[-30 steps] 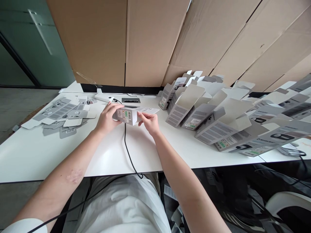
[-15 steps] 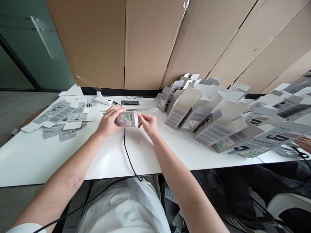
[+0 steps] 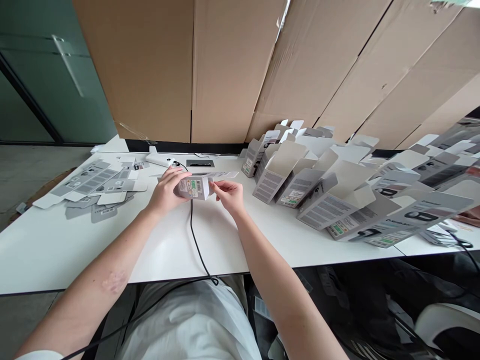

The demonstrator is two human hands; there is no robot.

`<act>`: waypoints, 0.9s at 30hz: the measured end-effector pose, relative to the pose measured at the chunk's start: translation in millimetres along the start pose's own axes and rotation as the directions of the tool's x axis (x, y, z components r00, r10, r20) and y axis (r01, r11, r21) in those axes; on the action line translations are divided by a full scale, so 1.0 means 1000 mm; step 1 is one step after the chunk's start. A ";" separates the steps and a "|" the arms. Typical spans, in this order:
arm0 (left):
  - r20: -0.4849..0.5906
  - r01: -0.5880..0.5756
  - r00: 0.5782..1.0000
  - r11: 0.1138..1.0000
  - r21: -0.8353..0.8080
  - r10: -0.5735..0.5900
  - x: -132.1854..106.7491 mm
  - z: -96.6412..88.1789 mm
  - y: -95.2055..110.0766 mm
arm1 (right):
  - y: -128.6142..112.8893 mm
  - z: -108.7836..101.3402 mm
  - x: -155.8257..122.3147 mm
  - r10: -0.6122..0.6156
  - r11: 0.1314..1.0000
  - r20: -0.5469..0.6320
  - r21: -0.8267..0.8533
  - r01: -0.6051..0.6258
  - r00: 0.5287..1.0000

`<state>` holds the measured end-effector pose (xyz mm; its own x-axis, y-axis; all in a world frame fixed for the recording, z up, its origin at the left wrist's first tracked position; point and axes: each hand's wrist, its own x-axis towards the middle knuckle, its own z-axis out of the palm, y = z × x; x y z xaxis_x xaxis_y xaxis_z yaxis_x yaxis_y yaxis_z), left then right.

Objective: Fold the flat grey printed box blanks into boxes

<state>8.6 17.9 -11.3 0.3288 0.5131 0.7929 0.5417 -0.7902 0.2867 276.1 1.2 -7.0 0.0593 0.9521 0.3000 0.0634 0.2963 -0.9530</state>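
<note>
Flat blanks (image 3: 92, 185): unfolded grey and white box blanks lie spread on the left of the white worktop (image 3: 75, 250), well apart from the hands and within easy reach of the left arm.
White device (image 3: 160, 160): sits at the back edge, just behind the hands; a black cable (image 3: 195, 240) runs from it toward the person and off the front edge.
Left hand (image 3: 167, 192): its grip is closed around the left end of a small box (image 3: 195, 186), thumb on top and fingers behind, which steadies the box just above the worktop.
Small box: held between both hands at the middle of the worktop, label and barcode face toward the camera, its top flap (image 3: 221, 175) open and pointing right.
Right hand (image 3: 229, 196): fingertips pinch the box's right end, seemingly at a small flap; the grip is closed on that end, likely so that the flap can be worked while the other hand holds firm.
Folded boxes (image 3: 318, 185): a crowded heap of assembled boxes with open lids lies on the right, near the right hand but not touching it.
Cardboard sheets (image 3: 232, 70): large brown sheets lean against the back, behind everything.
</note>
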 end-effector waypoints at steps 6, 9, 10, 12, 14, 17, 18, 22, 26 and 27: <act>-0.011 0.004 1.000 1.000 -0.007 -0.004 -0.002 0.001 -0.005 | 0.001 0.000 -0.002 0.024 0.999 0.031 -0.050 -0.022 0.999; -0.018 -0.014 1.000 1.000 0.005 0.014 -0.001 0.001 -0.006 | 0.002 0.000 -0.002 0.040 0.994 0.055 -0.103 -0.034 0.998; -0.013 -0.019 1.000 1.000 0.008 0.019 -0.001 0.001 -0.006 | 0.002 0.000 -0.002 0.032 0.992 0.052 -0.120 -0.026 0.998; 0.006 -0.033 0.999 0.999 0.006 0.033 -0.001 0.001 -0.003 | 0.003 -0.001 -0.001 0.002 0.989 0.022 -0.151 0.001 1.000; 0.028 -0.052 0.998 0.999 -0.008 0.052 0.000 0.002 0.001 | 0.004 -0.001 0.000 -0.027 0.986 -0.011 -0.166 0.024 1.000; 0.060 -0.044 0.997 0.999 -0.014 0.045 0.001 0.001 0.006 | 0.002 0.000 0.000 -0.034 0.987 -0.038 -0.156 0.027 0.999; 0.053 -0.026 0.998 1.000 0.004 0.026 0.001 0.001 0.007 | 0.001 0.001 0.000 -0.026 0.990 -0.045 -0.143 0.019 0.999; -0.046 0.069 0.997 0.990 0.120 -0.064 0.001 -0.002 0.004 | -0.004 0.003 -0.004 -0.044 0.993 -0.110 -0.110 0.032 0.993; -0.044 0.136 0.991 0.975 0.178 -0.130 0.001 -0.002 0.001 | -0.005 0.006 -0.007 -0.143 0.971 -0.039 -0.201 0.133 0.989; -0.031 0.132 0.991 0.974 0.183 -0.128 0.001 -0.002 0.001 | -0.005 0.007 -0.008 -0.156 0.964 0.010 -0.218 0.154 0.988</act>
<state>8.0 16.5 -9.5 0.2320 0.5994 0.7661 0.7125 -0.6409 0.2856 268.6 -7.2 -5.3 0.0387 0.8949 0.4445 0.2877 0.4160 -0.8626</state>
